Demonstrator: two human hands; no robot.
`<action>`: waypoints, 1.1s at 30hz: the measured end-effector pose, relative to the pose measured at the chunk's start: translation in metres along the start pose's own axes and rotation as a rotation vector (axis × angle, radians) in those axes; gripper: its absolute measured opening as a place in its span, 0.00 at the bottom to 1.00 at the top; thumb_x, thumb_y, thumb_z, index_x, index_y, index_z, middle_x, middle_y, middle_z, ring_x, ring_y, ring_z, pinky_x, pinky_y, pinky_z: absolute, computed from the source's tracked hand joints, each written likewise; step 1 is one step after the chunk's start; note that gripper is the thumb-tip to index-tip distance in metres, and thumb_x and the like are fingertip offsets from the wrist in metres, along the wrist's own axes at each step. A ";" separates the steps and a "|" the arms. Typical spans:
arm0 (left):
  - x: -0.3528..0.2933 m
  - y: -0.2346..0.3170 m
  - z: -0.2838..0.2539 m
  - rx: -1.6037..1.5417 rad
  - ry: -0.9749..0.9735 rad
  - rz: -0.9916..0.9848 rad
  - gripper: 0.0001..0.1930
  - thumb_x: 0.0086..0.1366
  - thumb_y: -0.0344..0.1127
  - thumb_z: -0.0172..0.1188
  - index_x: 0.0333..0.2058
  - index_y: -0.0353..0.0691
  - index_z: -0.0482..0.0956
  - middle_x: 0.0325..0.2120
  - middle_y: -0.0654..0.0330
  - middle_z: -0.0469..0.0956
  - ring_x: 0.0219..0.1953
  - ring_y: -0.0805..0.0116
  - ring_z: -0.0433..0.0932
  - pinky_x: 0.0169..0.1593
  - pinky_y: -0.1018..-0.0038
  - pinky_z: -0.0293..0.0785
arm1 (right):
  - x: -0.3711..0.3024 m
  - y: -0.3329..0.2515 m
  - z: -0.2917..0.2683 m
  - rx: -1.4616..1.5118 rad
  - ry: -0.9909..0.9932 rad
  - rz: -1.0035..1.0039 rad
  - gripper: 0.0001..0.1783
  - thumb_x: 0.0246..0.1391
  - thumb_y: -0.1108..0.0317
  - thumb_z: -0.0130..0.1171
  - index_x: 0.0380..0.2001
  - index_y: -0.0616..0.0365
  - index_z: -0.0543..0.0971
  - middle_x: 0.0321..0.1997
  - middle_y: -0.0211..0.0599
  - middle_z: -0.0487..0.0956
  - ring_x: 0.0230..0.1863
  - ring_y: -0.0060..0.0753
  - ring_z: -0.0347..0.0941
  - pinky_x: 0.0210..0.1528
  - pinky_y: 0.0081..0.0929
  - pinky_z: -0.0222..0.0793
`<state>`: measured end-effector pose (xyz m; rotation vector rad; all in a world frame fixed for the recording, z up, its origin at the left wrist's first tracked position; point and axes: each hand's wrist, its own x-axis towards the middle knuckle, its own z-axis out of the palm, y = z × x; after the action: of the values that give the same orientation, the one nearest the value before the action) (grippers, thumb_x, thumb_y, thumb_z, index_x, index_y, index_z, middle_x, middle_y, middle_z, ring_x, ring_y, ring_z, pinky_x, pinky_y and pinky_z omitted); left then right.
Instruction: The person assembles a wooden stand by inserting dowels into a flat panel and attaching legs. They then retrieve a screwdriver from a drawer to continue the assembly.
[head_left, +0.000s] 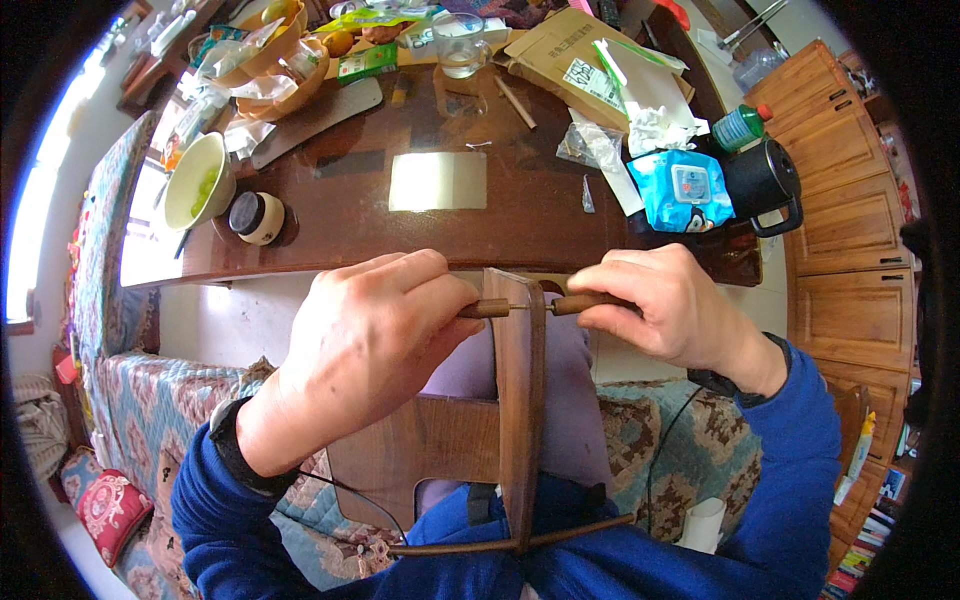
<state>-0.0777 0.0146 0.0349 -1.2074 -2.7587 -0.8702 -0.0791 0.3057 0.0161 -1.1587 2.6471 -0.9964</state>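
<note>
An upright brown wooden board (521,420) stands between my knees, joined to a flat wooden panel (420,450) with a cut-out on its left. My left hand (375,335) is closed on a short wooden rod (487,309) at the board's far end, left side. My right hand (660,305) pinches another wooden rod (568,304) on the right side. Thin metal shows between each rod and the board; whether it is one pin cannot be told. A longer thin wooden rod (585,532) crosses the board's near end, close to my body.
Beyond the board is a dark wooden table (330,220) with a bowl of green fruit (199,180), a lidded jar (257,218), a glass mug (461,45), a loose wooden rod (515,102), a blue wipes pack (682,190), and a black kettle (765,180). A patterned sofa (660,440) surrounds my legs.
</note>
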 end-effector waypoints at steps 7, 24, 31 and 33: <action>-0.002 -0.005 0.005 -0.179 -0.045 -0.098 0.08 0.58 0.29 0.71 0.35 0.35 0.83 0.25 0.53 0.76 0.27 0.52 0.78 0.30 0.64 0.73 | -0.004 0.000 0.006 -0.483 0.217 -0.346 0.11 0.48 0.68 0.67 0.33 0.59 0.77 0.24 0.31 0.73 0.24 0.32 0.76 0.24 0.30 0.71; -0.008 -0.012 0.016 -0.105 0.054 -0.028 0.09 0.57 0.28 0.71 0.37 0.35 0.84 0.25 0.56 0.75 0.25 0.60 0.77 0.29 0.67 0.73 | -0.001 -0.018 -0.001 -0.186 -0.057 -0.020 0.16 0.53 0.69 0.69 0.42 0.66 0.80 0.34 0.48 0.80 0.32 0.48 0.79 0.32 0.36 0.74; -0.013 -0.014 0.013 -0.070 -0.088 -0.111 0.10 0.68 0.31 0.61 0.42 0.31 0.83 0.29 0.53 0.77 0.34 0.61 0.77 0.39 0.70 0.71 | -0.006 -0.023 0.008 -0.633 0.148 -0.227 0.24 0.40 0.76 0.73 0.45 0.57 0.82 0.34 0.40 0.80 0.33 0.44 0.78 0.34 0.33 0.74; -0.012 -0.017 0.013 -0.116 -0.135 -0.158 0.13 0.71 0.36 0.60 0.45 0.31 0.82 0.31 0.57 0.78 0.33 0.68 0.76 0.38 0.74 0.72 | -0.005 -0.022 0.012 -0.659 0.204 -0.264 0.24 0.41 0.75 0.74 0.46 0.56 0.83 0.34 0.39 0.81 0.32 0.43 0.78 0.34 0.32 0.74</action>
<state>-0.0778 0.0035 0.0127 -1.1150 -2.9842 -1.0104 -0.0578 0.2916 0.0186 -1.6265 3.1634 -0.2492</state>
